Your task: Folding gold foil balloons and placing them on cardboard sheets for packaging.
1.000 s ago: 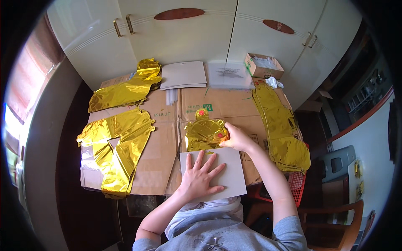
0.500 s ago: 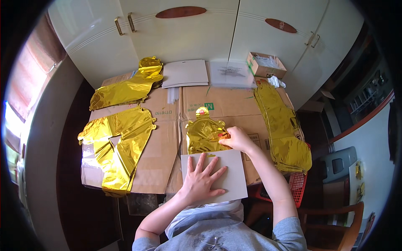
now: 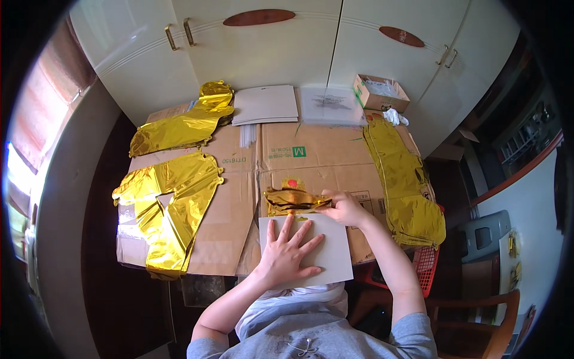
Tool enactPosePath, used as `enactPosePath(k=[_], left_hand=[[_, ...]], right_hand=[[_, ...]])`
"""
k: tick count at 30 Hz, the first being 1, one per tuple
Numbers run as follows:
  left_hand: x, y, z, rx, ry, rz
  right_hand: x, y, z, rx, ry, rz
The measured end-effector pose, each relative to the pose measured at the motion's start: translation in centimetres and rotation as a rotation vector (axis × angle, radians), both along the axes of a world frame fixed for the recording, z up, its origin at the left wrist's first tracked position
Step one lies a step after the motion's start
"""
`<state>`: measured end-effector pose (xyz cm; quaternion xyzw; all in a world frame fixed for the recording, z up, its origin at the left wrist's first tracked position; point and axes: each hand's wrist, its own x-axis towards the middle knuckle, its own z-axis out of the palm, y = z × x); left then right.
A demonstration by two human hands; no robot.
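Observation:
My left hand (image 3: 288, 254) lies flat with fingers spread on a light grey card (image 3: 332, 257) at the table's near edge. Just beyond the card's far edge is a gold foil balloon (image 3: 293, 200), flat and uninflated, its far part bent up and over toward me in a fold. At the fold's right end, my right hand (image 3: 345, 209) pinches the foil between thumb and fingers. Part of the foil seems to lie beneath the card, showing gold through the card's slot.
More flat gold foil balloons lie at the left (image 3: 173, 209), far left (image 3: 179, 131) and right (image 3: 403, 185) of the cardboard-covered table (image 3: 233, 203). Behind are stacked grey cards (image 3: 266, 103), clear plastic bags (image 3: 332, 106) and a small open box (image 3: 381, 91). A red basket (image 3: 426, 269) stands below right.
The foil's far part, which lay flat with its tab pointing away, has been lifted and folded toward me by my right hand. My left hand has stayed on the card.

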<state>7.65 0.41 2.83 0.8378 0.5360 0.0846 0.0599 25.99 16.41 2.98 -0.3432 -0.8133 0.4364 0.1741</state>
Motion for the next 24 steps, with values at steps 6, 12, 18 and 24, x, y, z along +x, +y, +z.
enactPosePath(k=[6, 12, 18, 24], left_hand=[[0.1, -0.1, 0.3, -0.052, -0.011, 0.019], [-0.3, -0.3, -0.8, -0.319, -0.194, 0.053], [-0.1, -0.2, -1.0, -0.169, -0.191, 0.060], [0.0, -0.2, -0.8, -0.154, -0.171, 0.072]], right_hand=[[0.8, -0.6, -1.9, 0.146, 0.217, 0.174], [1.4, -1.9, -2.6, 0.376, 0.146, 0.262], [1.9, -2.7, -3.0, 0.567, 0.075, 0.269], [2.7, -4.2, -1.8, 0.687, 0.003, 0.290]])
